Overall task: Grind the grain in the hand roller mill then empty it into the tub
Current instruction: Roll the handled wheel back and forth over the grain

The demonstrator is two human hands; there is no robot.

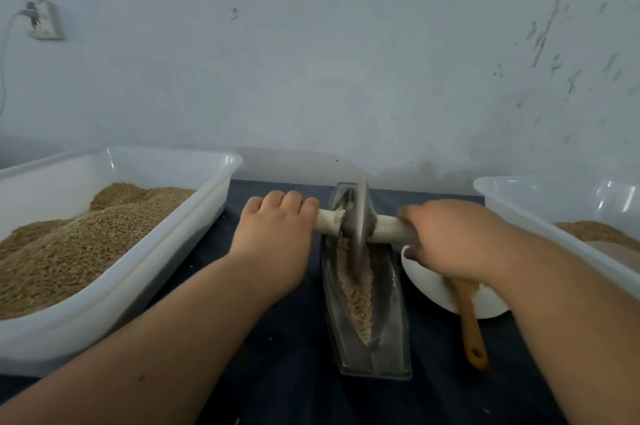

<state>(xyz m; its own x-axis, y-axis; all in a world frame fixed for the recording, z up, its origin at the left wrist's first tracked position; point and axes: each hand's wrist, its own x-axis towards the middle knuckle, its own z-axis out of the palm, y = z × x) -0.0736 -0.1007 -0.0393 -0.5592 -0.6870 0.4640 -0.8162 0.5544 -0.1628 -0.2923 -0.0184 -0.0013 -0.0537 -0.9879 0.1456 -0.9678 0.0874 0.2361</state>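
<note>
Grinding is in hand: the roller (360,216) is stood at the far end of the trough (388,338), on part-crushed grain (356,296), with left hand (277,227) and right hand (446,241) each clamped round its axle (327,222). A pull toward the near end is judged due before emptying.

Metal trough mill (391,327), wheel (360,227) upright, holds crushed tan grain (358,300).

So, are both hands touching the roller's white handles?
Touching. The head view shows the left hand and right hand curled round the white handles either side of the metal wheel.
</note>
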